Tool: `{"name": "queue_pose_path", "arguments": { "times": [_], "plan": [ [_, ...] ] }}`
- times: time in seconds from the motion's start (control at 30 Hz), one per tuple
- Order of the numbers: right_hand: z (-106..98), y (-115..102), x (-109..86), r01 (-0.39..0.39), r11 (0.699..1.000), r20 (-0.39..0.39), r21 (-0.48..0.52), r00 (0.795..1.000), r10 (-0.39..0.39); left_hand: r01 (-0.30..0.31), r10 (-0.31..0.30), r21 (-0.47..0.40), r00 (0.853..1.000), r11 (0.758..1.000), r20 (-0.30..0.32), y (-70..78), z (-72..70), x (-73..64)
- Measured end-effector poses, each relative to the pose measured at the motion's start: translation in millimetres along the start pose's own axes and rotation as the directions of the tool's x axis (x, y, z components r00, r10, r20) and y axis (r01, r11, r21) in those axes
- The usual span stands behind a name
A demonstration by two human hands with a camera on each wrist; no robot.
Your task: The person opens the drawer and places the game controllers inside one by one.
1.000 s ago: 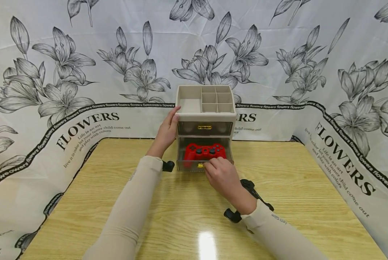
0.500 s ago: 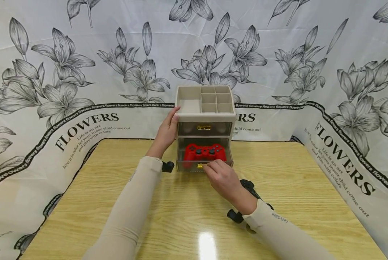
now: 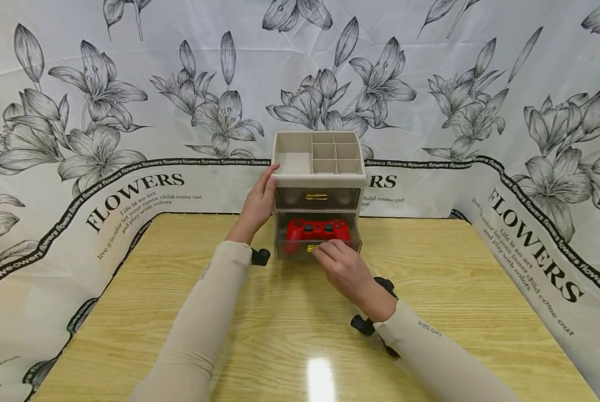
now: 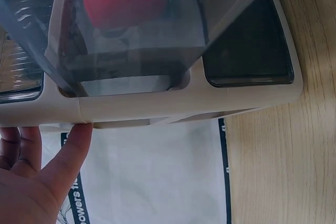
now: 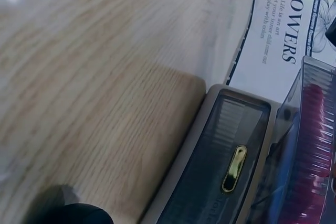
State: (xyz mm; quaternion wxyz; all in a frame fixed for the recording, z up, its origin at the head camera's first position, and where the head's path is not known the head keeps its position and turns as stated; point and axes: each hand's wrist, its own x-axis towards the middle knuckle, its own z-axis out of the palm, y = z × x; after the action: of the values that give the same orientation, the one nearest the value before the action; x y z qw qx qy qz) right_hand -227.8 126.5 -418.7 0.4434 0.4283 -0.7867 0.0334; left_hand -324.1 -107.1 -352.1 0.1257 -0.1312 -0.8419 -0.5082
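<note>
A beige desktop drawer organizer [image 3: 320, 181] stands against the back cloth. Its transparent middle drawer [image 3: 282, 249] sticks out, and a red game controller [image 3: 316, 229] lies inside. With curled fingertips, my right hand [image 3: 344, 273] pinches the drawer's gold handle [image 3: 312, 248], partly covering it. That hand is largely out of its own wrist view. My left hand [image 3: 257, 204] rests along the organizer's left side, fingers extended. In the left wrist view, the left thumb [image 4: 65, 158] touches the frame's edge, and the controller shows red through the drawer wall.
Above is a closed drawer [image 3: 337, 199], topped by a tray [image 3: 292, 162] with several compartments. In the right wrist view, a lower drawer [image 5: 205, 156] sits closed with its own gold handle [image 5: 234, 169]. Wood-grain table [image 3: 280, 335] lies in front; flower-printed cloth [image 3: 189, 128] stands behind.
The middle drawer has slid slightly inward with the controller, and my right hand has moved forward with its handle. My left hand stays on the organizer's side.
</note>
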Motion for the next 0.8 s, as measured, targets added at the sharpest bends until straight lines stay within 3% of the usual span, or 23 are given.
{"name": "queue_pose_path", "arguments": {
  "times": [0.4,0.8],
  "plan": [
    [15,21,7.2,-0.014,1.000,-0.060,-0.013,0.998,0.013,-0.009,0.009,0.001,1.000,1.000,-0.011,2.3,2.6,7.8],
    [27,33,14.5,-0.055,0.998,-0.016,-0.010,0.998,0.055,0.012,-0.012,0.016,1.000,1.000,-0.008,4.4,1.1,8.2]
  ]
}}
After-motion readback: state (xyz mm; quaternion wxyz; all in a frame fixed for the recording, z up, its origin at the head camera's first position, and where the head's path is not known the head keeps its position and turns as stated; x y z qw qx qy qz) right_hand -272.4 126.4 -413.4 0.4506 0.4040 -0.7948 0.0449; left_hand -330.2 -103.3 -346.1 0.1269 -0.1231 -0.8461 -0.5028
